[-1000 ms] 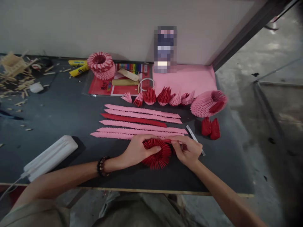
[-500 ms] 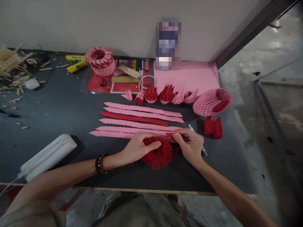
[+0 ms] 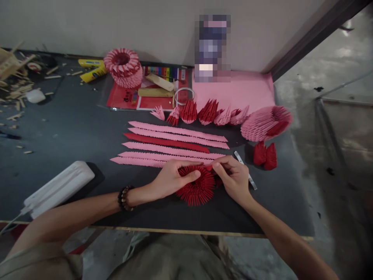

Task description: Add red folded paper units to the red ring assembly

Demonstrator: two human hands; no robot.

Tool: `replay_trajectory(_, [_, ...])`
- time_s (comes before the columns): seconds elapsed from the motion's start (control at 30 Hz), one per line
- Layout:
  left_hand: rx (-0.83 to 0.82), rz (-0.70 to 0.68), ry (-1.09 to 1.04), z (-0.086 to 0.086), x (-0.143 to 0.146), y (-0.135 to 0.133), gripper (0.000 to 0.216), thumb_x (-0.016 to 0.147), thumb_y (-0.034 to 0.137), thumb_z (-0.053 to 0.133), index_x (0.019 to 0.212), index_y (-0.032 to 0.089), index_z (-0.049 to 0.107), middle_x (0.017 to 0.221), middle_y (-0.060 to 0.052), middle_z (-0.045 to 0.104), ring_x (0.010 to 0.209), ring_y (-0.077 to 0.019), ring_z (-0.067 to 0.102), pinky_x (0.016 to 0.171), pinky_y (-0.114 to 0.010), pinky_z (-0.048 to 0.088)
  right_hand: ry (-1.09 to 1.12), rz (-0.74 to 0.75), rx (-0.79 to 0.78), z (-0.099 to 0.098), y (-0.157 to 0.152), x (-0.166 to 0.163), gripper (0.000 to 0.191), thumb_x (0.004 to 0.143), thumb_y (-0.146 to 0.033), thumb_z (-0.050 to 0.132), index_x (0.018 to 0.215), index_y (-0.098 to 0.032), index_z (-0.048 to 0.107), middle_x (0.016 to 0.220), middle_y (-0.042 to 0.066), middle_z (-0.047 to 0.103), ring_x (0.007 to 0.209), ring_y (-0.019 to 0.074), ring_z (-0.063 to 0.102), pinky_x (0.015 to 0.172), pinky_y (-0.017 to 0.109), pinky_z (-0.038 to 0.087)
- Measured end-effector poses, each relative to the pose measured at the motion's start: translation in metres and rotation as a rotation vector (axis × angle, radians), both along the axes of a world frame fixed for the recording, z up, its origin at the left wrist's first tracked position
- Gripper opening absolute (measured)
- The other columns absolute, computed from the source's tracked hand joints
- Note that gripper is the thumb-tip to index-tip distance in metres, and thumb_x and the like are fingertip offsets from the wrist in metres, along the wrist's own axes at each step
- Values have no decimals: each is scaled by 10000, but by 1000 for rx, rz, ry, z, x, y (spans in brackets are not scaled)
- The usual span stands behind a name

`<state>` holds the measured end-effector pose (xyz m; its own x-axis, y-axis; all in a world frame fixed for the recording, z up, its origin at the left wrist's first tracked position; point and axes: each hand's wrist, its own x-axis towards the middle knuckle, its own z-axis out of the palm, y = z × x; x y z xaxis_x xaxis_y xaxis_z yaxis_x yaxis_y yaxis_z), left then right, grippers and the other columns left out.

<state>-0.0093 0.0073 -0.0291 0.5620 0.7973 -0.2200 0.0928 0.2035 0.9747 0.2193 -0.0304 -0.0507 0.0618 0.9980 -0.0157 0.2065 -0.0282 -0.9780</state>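
My left hand (image 3: 177, 178) grips a round red folded-paper piece (image 3: 196, 191), its many points fanning out, with the thumb over its middle. At its upper right edge, my right hand (image 3: 233, 175) pinches a small red folded-paper unit (image 3: 208, 167) against or very near the round piece; whether the two are joined I cannot tell. Just beyond my hands lie several long pink paper strips (image 3: 177, 134) of nested folds, with one red strip (image 3: 166, 143) among them. A clear and silvery bar (image 3: 245, 170) lies beside my right hand, partly covered by it.
Small pink and red paper clusters (image 3: 208, 112) stand in a row behind the strips. A pink folded-paper bowl shape (image 3: 266, 122) and red pieces (image 3: 264, 155) sit at right. At left are a white power strip (image 3: 60, 188), a pink-red paper vase shape (image 3: 124, 68), glue tubes (image 3: 94, 70) and wood scraps (image 3: 19, 91).
My right hand has brought the small red unit down and left to the round piece's edge. The left hand keeps its hold. The whole view has shifted slightly.
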Motion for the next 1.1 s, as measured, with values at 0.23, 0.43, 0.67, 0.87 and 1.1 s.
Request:
replay_trajectory(0.23, [-31,37,5,0,0,-4,436,917,402,722,1327,251,722,1390,-67,704,1337,-255,647,1219,-470,450,17,15,14,3,-2,0,140,973,-347,703,932,-215,728,777,11,797,656,137,731,619,244,568])
replay_trajectory(0.43, [-102,47,-19,7,2,-5,456,878,414,767,1300,245,739,1375,-59,709,1341,-264,646,1234,-496,434,-19,-1,13,8,-2,-2,140,966,-340,709,919,-210,731,777,16,802,648,144,729,600,252,563])
replay_trajectory(0.67, [-100,37,11,7,2,-4,466,869,442,771,1285,233,748,1365,-51,722,1316,-244,662,1229,-441,443,-43,-7,11,9,-3,-2,161,948,-356,729,899,-203,741,733,20,779,611,141,683,547,251,519])
replay_trajectory(0.87, [-10,4,23,6,4,-4,397,859,385,788,1208,195,782,1236,-87,791,1160,-252,740,1105,-437,546,-22,-2,-4,10,-5,-3,189,933,-357,745,850,-188,742,715,22,771,599,140,678,548,251,524])
replay_trajectory(1.1, [32,21,57,8,5,-3,318,879,365,758,1142,190,797,1156,-82,813,1078,-235,754,1045,-425,567,-36,-34,-12,9,-6,-2,209,912,-364,769,792,-200,720,655,-2,729,544,125,625,496,236,477])
